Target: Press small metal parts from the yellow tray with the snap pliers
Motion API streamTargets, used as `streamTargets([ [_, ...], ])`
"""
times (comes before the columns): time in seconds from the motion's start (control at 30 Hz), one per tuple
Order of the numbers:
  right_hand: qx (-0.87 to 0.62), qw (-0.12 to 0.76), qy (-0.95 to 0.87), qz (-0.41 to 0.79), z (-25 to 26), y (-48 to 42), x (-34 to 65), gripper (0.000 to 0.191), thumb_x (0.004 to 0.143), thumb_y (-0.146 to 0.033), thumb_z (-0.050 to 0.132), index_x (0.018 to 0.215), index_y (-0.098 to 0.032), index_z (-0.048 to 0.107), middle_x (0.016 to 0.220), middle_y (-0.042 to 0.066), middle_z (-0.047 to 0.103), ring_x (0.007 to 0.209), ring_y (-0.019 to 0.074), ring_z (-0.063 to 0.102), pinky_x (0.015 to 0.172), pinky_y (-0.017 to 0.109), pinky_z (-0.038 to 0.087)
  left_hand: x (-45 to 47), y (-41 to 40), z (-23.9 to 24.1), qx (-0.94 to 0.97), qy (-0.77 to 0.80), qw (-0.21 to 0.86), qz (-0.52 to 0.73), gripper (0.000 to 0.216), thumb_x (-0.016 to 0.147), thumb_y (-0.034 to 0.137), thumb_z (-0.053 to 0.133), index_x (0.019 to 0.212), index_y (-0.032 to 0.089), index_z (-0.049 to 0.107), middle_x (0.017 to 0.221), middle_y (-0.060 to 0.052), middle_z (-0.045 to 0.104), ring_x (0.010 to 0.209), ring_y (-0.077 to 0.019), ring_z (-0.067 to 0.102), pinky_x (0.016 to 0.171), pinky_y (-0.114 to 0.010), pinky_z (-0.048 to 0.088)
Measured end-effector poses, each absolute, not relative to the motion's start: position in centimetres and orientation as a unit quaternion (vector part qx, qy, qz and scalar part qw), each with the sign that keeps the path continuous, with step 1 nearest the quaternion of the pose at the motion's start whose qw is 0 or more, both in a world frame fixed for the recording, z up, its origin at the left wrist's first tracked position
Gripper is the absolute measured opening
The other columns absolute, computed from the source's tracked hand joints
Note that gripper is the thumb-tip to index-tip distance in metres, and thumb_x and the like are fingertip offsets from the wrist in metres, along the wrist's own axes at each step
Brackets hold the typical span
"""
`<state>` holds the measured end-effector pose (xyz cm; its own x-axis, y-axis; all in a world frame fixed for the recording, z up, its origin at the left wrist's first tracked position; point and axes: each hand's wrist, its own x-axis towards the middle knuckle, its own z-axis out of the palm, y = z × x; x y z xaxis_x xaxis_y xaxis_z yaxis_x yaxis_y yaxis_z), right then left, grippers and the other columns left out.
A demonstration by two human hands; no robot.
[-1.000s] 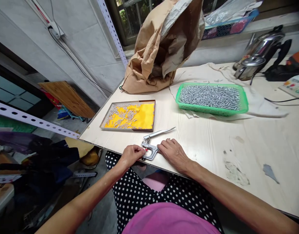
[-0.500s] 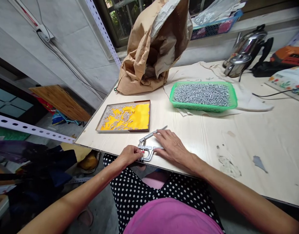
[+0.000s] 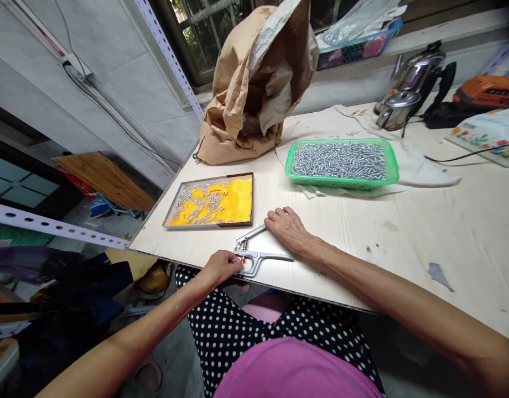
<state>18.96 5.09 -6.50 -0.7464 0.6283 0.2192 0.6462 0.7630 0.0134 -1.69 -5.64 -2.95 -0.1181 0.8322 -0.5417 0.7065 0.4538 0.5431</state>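
My left hand [image 3: 222, 266] has its fingertips pinched together at the head of the pliers [image 3: 254, 263], right by a tiny red bit [image 3: 243, 260]; can't tell if they're gripping it. Pliers are at the near edge of the counter [image 3: 341, 235]. My right hand [image 3: 288, 229] is over the upper handle [image 3: 251, 234], grip too hidden to call. Farther back: shallow box [image 3: 240, 204] with metal pins [image 3: 213, 201], green basket [image 3: 341, 184] full of similar ones, crumpled paper bag [image 3: 225, 102].
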Motion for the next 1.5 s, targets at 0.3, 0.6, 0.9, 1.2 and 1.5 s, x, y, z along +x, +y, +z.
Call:
streamTargets([
  [0.3, -0.325, 0.083, -0.937, 0.099, -4.8, 2.7, 21.1, 0.077, 0.076, -0.063, 0.070, 0.129, -0.011, 0.051, 0.120, 0.017, 0.058, 0.109, 0.0321, 0.050, 0.090, 0.043, 0.040, -1.8, -5.5, -3.0, 0.499, 0.742, 0.440, 0.079, 0.030, 0.058, 0.043, 0.063, 0.061, 0.013, 0.065, 0.053, 0.002, 0.053, 0.055, -0.0125, 0.044, 0.053, -0.023, 0.028],
  [0.6, -0.316, 0.125, -0.934, 0.112, -5.5, 0.7, 21.6, 0.080, 0.074, -0.043, 0.079, 0.137, -0.010, 0.043, 0.115, 0.015, 0.059, 0.104, 0.0296, 0.051, 0.096, 0.048, 0.036, -1.8, -5.3, -3.0, 0.494, 0.740, 0.449, 0.081, 0.028, 0.058, 0.042, 0.064, 0.059, 0.015, 0.062, 0.051, 0.003, 0.050, 0.054, -0.0121, 0.042, 0.052, -0.023, 0.026],
  [0.9, -0.330, 0.155, -0.920, 0.146, -5.6, -0.8, 21.2, 0.067, 0.081, -0.020, 0.072, 0.138, -0.012, 0.039, 0.110, 0.011, 0.060, 0.098, 0.0254, 0.050, 0.081, 0.038, 0.043, 0.9, -7.0, -1.9, 0.714, 0.683, 0.140, 0.068, 0.020, 0.083, 0.031, 0.059, 0.093, 0.016, 0.068, 0.099, -0.009, 0.062, 0.096, -0.0259, 0.056, 0.084, -0.035, 0.044],
  [1.2, -0.360, 0.143, -0.911, 0.141, -5.4, -0.9, 21.8, 0.085, 0.075, -0.032, 0.077, 0.143, -0.010, 0.031, 0.118, 0.016, 0.057, 0.105, 0.0295, 0.049, 0.087, 0.044, 0.044, 3.2, -2.3, -2.7, 0.839, 0.528, 0.124, -0.031, 0.061, 0.078, 0.030, 0.069, 0.132, 0.015, 0.047, 0.123, -0.012, 0.056, 0.109, -0.0290, 0.050, 0.096, -0.042, 0.043],
  [1.5, -0.387, 0.048, -0.916, 0.096, -4.5, -0.8, 20.7, 0.019, 0.089, -0.031, 0.066, 0.097, -0.014, 0.063, 0.096, 0.009, 0.063, 0.093, 0.0229, 0.056, 0.078, 0.033, 0.043, 3.2, -1.9, -2.6, 0.840, 0.529, 0.111, -0.031, 0.024, 0.084, 0.036, 0.067, 0.100, 0.018, 0.066, 0.096, -0.007, 0.062, 0.094, -0.0259, 0.053, 0.078, -0.034, 0.042],
])
